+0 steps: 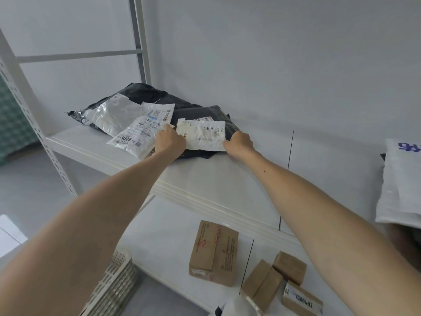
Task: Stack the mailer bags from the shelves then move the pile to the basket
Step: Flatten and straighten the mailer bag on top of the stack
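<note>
left hand (171, 140) grips black mailer bag (217, 113) left edge | right hand (239, 142) grips right edge | on shelf (205, 176)

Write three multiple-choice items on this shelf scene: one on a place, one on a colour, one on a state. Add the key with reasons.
1. Where do the cardboard boxes lie?
A. On the upper shelf with the mailers
B. On the lower shelf
C. In the basket

2. What colour is the mailer bag between the hands?
A. Black, with a white label
B. Yellow
C. Red

3. Which hands are on that mailer bag?
A. Neither
B. The left only
C. Both

Key:
1 B: the boxes lie on the board below the one that bears the mailers.
2 A: dark plastic shows all round its white label.
3 C: the left hand grips its left edge, and the right hand grips its right corner.
</note>
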